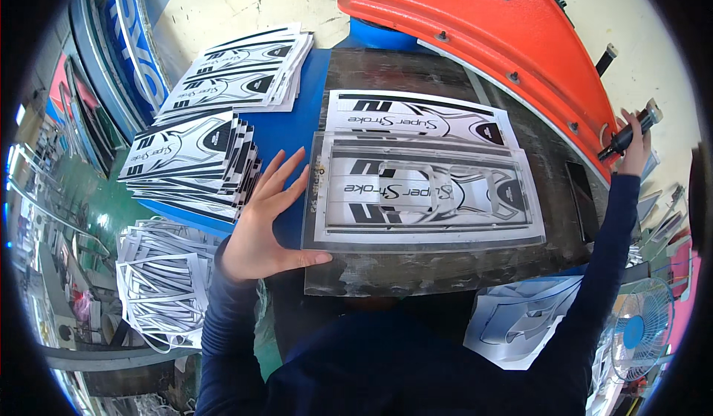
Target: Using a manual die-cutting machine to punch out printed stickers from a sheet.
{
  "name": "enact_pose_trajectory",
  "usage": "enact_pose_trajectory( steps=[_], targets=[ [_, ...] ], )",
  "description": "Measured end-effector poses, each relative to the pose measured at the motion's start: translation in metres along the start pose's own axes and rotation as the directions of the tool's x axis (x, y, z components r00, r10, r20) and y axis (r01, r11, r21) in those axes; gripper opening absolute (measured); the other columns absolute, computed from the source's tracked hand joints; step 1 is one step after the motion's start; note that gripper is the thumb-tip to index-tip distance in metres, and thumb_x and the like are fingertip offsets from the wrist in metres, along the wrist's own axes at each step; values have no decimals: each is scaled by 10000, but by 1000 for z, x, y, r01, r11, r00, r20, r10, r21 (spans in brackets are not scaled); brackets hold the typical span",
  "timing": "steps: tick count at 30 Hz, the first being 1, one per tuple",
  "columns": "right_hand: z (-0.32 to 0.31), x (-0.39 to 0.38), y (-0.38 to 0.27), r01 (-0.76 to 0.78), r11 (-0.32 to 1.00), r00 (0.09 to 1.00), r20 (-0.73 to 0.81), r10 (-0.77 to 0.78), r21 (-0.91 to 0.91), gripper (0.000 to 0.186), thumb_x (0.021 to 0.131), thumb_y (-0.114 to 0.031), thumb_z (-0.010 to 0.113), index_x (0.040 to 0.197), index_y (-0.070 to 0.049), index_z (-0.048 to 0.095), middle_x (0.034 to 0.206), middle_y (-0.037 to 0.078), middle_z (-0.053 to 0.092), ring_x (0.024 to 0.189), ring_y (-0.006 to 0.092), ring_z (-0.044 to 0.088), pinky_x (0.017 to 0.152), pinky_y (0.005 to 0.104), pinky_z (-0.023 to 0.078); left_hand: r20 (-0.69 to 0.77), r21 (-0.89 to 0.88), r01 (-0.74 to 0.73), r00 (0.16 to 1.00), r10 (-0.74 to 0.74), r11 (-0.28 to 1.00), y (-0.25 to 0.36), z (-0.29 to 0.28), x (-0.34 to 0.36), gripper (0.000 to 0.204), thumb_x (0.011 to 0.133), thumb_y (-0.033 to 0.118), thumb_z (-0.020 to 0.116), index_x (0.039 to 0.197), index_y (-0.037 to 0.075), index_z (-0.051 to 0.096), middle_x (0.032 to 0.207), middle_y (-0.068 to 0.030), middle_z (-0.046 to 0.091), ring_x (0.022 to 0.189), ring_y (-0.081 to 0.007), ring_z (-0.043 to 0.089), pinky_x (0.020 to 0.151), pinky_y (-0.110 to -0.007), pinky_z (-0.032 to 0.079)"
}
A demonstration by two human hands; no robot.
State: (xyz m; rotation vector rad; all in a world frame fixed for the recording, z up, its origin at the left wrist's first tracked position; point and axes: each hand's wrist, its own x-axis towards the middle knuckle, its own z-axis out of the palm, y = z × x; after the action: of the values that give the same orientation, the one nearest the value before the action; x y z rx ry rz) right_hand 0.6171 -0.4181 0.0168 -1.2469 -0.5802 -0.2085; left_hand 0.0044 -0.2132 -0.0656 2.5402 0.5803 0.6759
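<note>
My left hand (pixel 264 227) has its fingers spread beside the left edge of a clear rectangular plastic template (pixel 423 234), its thumb resting near the dark board's (pixel 371 271) front edge. The template, with cut-out openings, lies over black-and-white printed sheets; another printed sheet (pixel 416 115) shows behind it. At the far right my right hand (pixel 633 150) is wrapped round a black handle (pixel 615 143) on the big red machine arm (pixel 475 26), which angles across the back right of the board.
Stacks of printed sheets (pixel 186 149) lie left on a blue surface (pixel 316 71). Piled cut paper offcuts (pixel 160 282) sit lower left, more paper (pixel 520 319) below right. A dark flat object (pixel 581 201) lies at the board's right edge; a fan (pixel 635 331) stands beyond.
</note>
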Motion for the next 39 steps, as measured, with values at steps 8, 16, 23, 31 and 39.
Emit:
enact_pose_trajectory(
  steps=[8, 16, 23, 31, 39],
  targets=[
    [71, -227, -86, 624, 772, 301, 949, -92, -123, 542, 761, -248, 783, 1225, -11, 635, 1321, 170, 601, 1321, 358, 506, 1124, 491, 338, -120, -251, -108, 990, 80, 962, -11, 5, 7, 1108, 569, 367, 919, 1459, -55, 410, 1546, -248, 360, 1472, -447, 225, 1172, -523, 213],
    [81, -247, -78, 688, 725, 198, 963, -184, -3, 567, 662, -370, 873, 1047, -9, 665, 973, 134, 598, 975, 350, 581, 1008, 488, 414, -192, -581, -28, 976, -103, 814, 10, 16, 10, 1092, 693, 390, 853, 1486, -114, 296, 1494, -289, 410, 1426, -324, 378, 1194, -451, 191],
    [79, -253, -77, 736, 676, 244, 940, -239, -19, 577, 684, -424, 847, 1049, -15, 667, 941, 126, 575, 928, 325, 555, 985, 458, 383, -206, -224, -1, 977, -46, 975, 12, 14, 8, 1210, 746, 896, 437, 1511, -32, 307, 1470, -213, 473, 1359, -372, 466, 1150, -613, 100],
    [75, -248, -76, 695, 718, 311, 921, -237, -50, 567, 692, -415, 832, 1056, -19, 651, 969, 126, 575, 946, 333, 538, 949, 433, 386, -148, -125, -93, 986, 74, 988, 6, 14, 8, 881, 850, 791, 433, 1246, 29, 629, 1392, -174, 531, 1384, -430, 398, 1081, -722, 89],
    [64, -247, -75, 391, 919, 592, 780, -203, -58, 599, 857, -477, 660, 1130, 53, 604, 986, 144, 556, 922, 265, 549, 878, 335, 406, 11, 7, -240, 971, 240, 971, 57, 15, 64, 311, 847, 108, 737, 1134, -1, 690, 1113, -196, 698, 1162, -364, 624, 930, -387, 524]
  ],
)
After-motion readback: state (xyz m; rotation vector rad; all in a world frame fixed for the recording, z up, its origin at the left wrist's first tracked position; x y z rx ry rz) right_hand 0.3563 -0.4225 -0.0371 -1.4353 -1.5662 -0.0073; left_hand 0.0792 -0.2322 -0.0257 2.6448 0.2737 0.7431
